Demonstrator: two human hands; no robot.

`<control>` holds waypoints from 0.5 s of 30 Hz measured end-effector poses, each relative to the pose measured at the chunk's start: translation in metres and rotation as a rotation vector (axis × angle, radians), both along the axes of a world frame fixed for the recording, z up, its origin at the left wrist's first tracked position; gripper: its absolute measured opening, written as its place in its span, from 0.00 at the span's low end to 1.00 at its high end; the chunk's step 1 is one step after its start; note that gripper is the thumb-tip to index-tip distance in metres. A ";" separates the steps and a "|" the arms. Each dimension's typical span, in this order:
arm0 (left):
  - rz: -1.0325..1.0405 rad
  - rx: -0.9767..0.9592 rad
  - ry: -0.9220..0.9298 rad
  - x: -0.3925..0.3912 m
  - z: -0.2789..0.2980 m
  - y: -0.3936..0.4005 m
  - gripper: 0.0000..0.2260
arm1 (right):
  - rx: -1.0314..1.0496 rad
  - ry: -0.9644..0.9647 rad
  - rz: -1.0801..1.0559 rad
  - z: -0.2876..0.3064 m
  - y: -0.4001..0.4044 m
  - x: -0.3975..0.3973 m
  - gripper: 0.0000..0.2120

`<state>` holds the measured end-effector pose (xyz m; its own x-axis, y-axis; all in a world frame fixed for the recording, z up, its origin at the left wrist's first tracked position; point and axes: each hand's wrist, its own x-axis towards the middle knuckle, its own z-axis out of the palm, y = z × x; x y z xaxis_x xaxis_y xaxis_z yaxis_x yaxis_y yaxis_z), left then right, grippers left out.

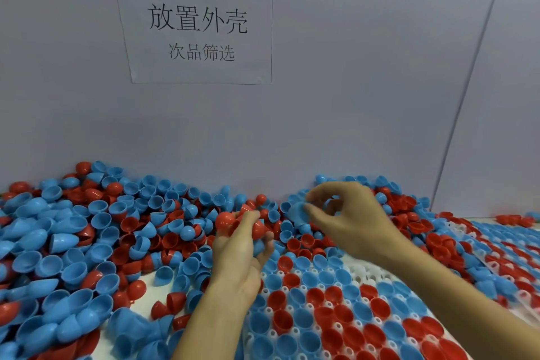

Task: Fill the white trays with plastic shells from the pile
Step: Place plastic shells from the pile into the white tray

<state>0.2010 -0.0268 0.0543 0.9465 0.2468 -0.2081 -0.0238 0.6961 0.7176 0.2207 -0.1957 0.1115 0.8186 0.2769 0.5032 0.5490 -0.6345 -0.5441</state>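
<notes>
Right now my left hand is palm-up and curled around a small clutch of shells: two red shells sit at my fingertips, with what looks like a blue one tucked lower in the palm, though the blur there keeps me from being sure. My right hand hangs just to the right of it, its fingers bent toward the thumb and pinching a blue shell by its rim, at the edge of the heap.

Left of and beyond both sets of fingers spreads the pile of loose red and blue half-shells, banked up against the grey wall. Beneath my wrists and nearer to me lies a white tray, most of its sockets already seated with red and blue shells, open side up; a few bare white sockets show just under my right wrist. To the right of my right forearm another filled tray runs off, badly smeared by the lens.

High above my fingers, a paper sign with printed characters is fixed to the wall.
</notes>
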 end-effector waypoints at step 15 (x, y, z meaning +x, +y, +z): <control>0.013 0.033 -0.017 0.000 0.004 0.008 0.07 | -0.546 0.309 -0.111 -0.062 -0.101 0.054 0.07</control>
<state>0.2006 -0.0183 0.0580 0.9466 0.2654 -0.1833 -0.0450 0.6714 0.7397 0.2750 -0.2962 0.0499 0.9419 0.3323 0.0495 0.3339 -0.9092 -0.2486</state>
